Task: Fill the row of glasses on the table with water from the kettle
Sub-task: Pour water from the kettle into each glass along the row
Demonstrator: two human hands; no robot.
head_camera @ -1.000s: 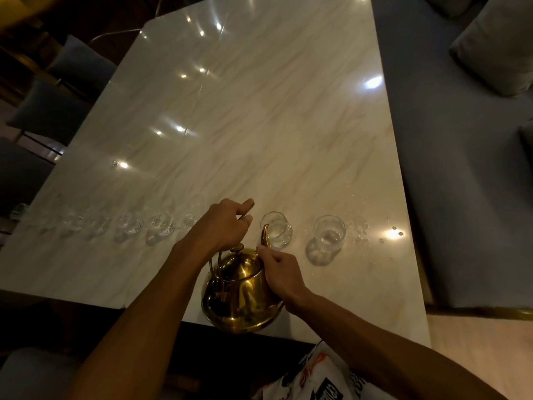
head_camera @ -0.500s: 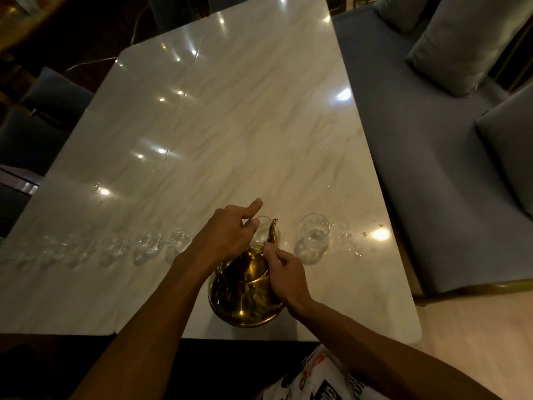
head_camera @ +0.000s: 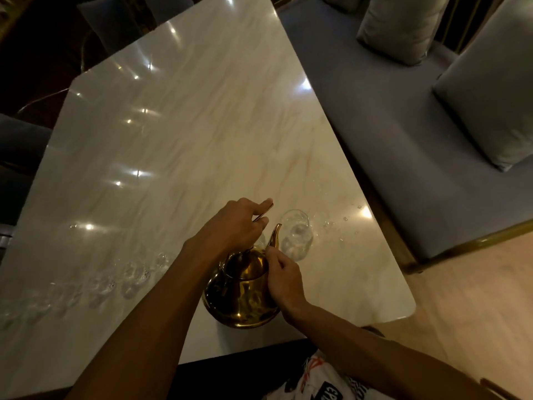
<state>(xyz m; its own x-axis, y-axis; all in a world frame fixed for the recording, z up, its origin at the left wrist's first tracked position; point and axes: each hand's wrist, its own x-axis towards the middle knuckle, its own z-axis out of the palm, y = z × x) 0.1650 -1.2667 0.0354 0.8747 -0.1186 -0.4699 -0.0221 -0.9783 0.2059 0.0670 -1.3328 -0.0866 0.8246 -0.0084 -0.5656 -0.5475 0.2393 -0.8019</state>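
A round brass kettle (head_camera: 240,295) stands near the front edge of a polished marble-topped table (head_camera: 178,134), its spout pointing away from the person. The left hand (head_camera: 233,225) is above the kettle's lid, around its thin handle; the right hand (head_camera: 281,277) is against the kettle's right side, at the base of the spout. A clear stemless glass (head_camera: 297,235) stands just right of the spout tip, with scattered water droplets (head_camera: 343,223) on the table to its right. A row of small clear glasses (head_camera: 115,280) runs leftward from behind the left forearm. An upholstered bench (head_camera: 389,140) with two square cushions (head_camera: 490,90) lies right of the table.
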